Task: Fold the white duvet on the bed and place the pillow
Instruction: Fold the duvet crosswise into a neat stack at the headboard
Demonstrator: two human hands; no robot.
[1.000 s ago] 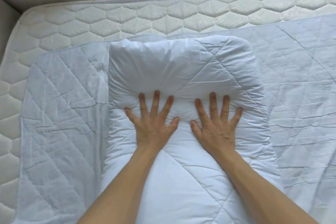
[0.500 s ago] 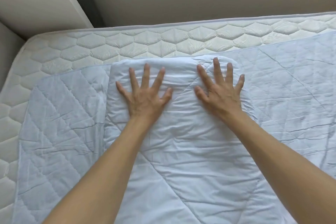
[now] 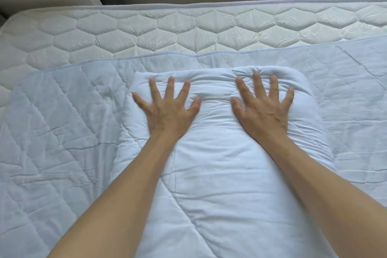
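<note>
**Palms press the folded duvet flat**

While both palms lie flat with fingers spread, gripping nothing, the left hand (image 3: 167, 111) and right hand (image 3: 263, 111) press the folded duvet (image 3: 219, 174) near its far edge, probably to squeeze out air. It lies on a quilted pad (image 3: 52, 142) over the mattress (image 3: 146, 33). No pillow shows.

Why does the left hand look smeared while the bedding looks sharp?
In the head view, the left hand shows motion blur, worst at its fingers; the right hand is crisper. Light is soft and even, without glare on the duvet; the mattress edge bows from wide-angle distortion.
</note>
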